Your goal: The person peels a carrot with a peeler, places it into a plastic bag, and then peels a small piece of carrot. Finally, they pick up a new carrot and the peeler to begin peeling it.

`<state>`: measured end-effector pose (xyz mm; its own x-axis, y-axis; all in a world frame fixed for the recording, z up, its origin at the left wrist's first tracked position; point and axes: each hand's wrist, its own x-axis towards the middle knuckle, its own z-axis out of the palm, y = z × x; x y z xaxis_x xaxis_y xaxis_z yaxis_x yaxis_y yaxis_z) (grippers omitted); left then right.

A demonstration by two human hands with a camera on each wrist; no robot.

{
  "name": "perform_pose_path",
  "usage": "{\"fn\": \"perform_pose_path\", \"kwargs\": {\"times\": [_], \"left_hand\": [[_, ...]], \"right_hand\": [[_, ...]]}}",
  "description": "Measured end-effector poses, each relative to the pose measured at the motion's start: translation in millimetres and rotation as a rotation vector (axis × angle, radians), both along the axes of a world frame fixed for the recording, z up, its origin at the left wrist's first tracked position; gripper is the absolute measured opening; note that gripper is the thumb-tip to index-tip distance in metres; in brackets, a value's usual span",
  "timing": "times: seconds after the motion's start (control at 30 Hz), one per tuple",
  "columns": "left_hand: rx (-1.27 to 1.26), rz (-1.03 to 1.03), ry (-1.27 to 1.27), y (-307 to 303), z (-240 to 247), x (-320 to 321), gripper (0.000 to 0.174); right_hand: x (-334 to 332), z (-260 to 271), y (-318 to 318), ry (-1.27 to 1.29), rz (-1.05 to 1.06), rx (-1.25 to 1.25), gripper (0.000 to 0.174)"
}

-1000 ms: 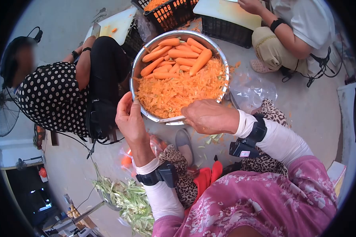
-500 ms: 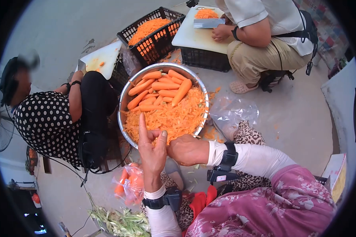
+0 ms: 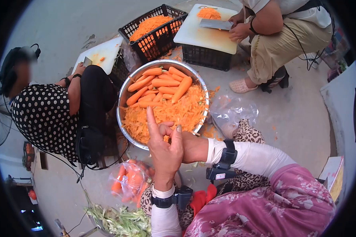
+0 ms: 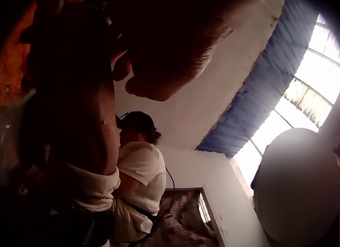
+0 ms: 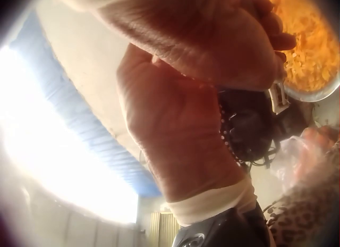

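My left hand (image 3: 165, 152) is raised over the near rim of a metal bowl (image 3: 204, 81), its index finger and thumb straight and its middle finger bent. Behind it, partly hidden, is my right hand (image 3: 194, 148), whose fingers are curled. From those fingers, in the right wrist view, a small slotted tool (image 5: 279, 98) sticks out. The two hands overlap in the head view. Whole peeled carrots (image 3: 165, 82) lie on the far side of the bowl, with shredded carrot (image 3: 174, 114) filling the near side.
A clear bag of carrots (image 3: 128, 179) lies near my left leg, above leafy scraps (image 3: 122, 221). Beyond the bowl stands a black crate (image 3: 146, 49) of shreds. Two people work at white cutting boards (image 3: 186, 33), one holding a cleaver (image 3: 215, 24). Another plastic bag (image 3: 235, 108) lies right.
My left hand has left the bowl's left rim and come over beside the right hand, then slightly further right. The head view has shifted, showing more of the far crate and boards.
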<state>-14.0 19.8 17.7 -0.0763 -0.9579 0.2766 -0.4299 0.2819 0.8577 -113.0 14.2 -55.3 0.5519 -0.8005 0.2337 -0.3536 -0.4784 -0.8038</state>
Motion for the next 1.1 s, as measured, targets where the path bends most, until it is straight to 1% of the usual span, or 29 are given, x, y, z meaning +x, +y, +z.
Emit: {"fn": "perform_pose_path", "kwargs": {"times": [0.03,0.07,0.1,0.13,0.17,0.2,0.23,0.27,0.3,0.33,0.37,0.4,0.43,0.47,0.5,0.53,0.57,0.6,0.63,0.67,0.77,0.83,1.0,1.03,1.1], "left_hand": [[0.004,0.002,-0.003,-0.2,0.8,-0.3,0.077],[0.109,0.015,0.080,-0.7,1.9,-1.4,0.074],[0.211,0.029,0.163,-0.7,2.3,-2.2,0.072],[0.214,0.034,0.162,-0.6,0.1,-2.5,0.072],[0.164,0.024,0.119,-0.4,-4.3,-2.1,0.072],[0.116,0.014,0.074,-0.3,-6.9,-2.0,0.073],[0.123,0.019,0.067,-0.9,-5.7,-5.3,0.073],[0.109,0.015,0.031,0.1,-1.7,-8.1,0.074],[0.096,0.016,-0.004,1.2,0.8,-9.6,0.076],[0.167,0.024,-0.003,1.4,1.1,-9.3,0.074],[0.176,0.043,-0.008,1.3,-0.4,-8.7,0.074],[0.175,0.015,-0.049,1.0,-1.9,-8.3,0.071],[0.173,-0.018,-0.091,0.5,-3.7,-8.3,0.068],[0.089,-0.024,-0.127,0.7,-6.6,-8.6,0.062],[0.103,-0.014,-0.133,-0.7,-7.1,-9.1,0.062],[0.096,-0.018,-0.114,-1.3,-6.1,-9.5,0.061],[0.088,-0.020,-0.097,-0.9,-5.1,-9.2,0.061],[0.179,-0.011,-0.067,-1.6,-4.1,-10.3,0.060],[0.174,-0.001,-0.074,-1.5,-5.5,-10.3,0.060],[0.175,-0.014,-0.101,-1.7,-7.4,-10.7,0.060],[0.156,-0.027,-0.157,-3.5,-10.1,-10.7,0.057],[0.086,-0.031,-0.189,-2.7,-14.3,-10.5,0.051],[0.095,-0.045,-0.221,0.0,-13.2,-9.1,0.042],[0.091,-0.048,-0.234,0.2,-12.8,-9.2,0.041],[0.099,-0.050,-0.244,0.6,-11.0,-8.9,0.040]], "right_hand": [[-0.7,3.0,0.0,0.021,0.023,0.053,0.021],[2.2,-4.0,0.2,0.019,0.026,0.057,0.021],[6.5,-16.5,-0.2,0.014,-0.006,-0.059,0.021],[9.5,-19.2,-0.3,0.009,-0.038,-0.175,0.021],[10.5,-22.1,0.9,0.006,-0.032,-0.170,0.021],[10.7,-25.5,1.2,-0.058,-0.028,-0.090,0.021],[8.9,-27.6,-0.3,-0.124,-0.027,-0.008,0.021],[7.5,-19.7,-0.9,-0.212,0.003,0.065,0.025],[3.4,-11.2,1.0,-0.217,0.010,0.078,0.025],[-2.1,4.1,2.5,-0.190,0.069,0.144,0.041],[-6.0,10.3,2.2,-0.164,0.133,0.208,0.060],[-8.3,6.0,1.8,-0.011,0.194,0.085,0.059],[-8.4,8.4,3.8,-0.021,0.205,0.091,0.059],[-8.7,15.0,7.2,-0.163,0.152,0.155,0.056],[-9.7,16.2,9.5,-0.302,0.097,0.224,0.053],[-12.2,11.9,4.3,-0.047,0.155,0.114,0.050],[-13.0,11.2,6.1,-0.056,0.170,0.131,0.050],[-14.3,15.2,5.8,0.019,0.182,0.035,0.049],[-15.3,19.3,4.1,0.095,0.189,-0.071,0.048],[-15.5,14.0,6.2,-0.004,0.152,-0.034,0.045],[-15.7,10.5,8.0,-0.009,0.144,-0.070,0.044],[-15.7,8.1,7.6,0.015,0.158,-0.108,0.041],[-15.0,4.8,10.1,0.101,0.186,-0.096,0.040],[-15.8,-5.3,11.2,0.098,0.177,-0.105,0.040],[-16.8,-29.8,14.2,0.023,0.195,0.001,0.041]]}}
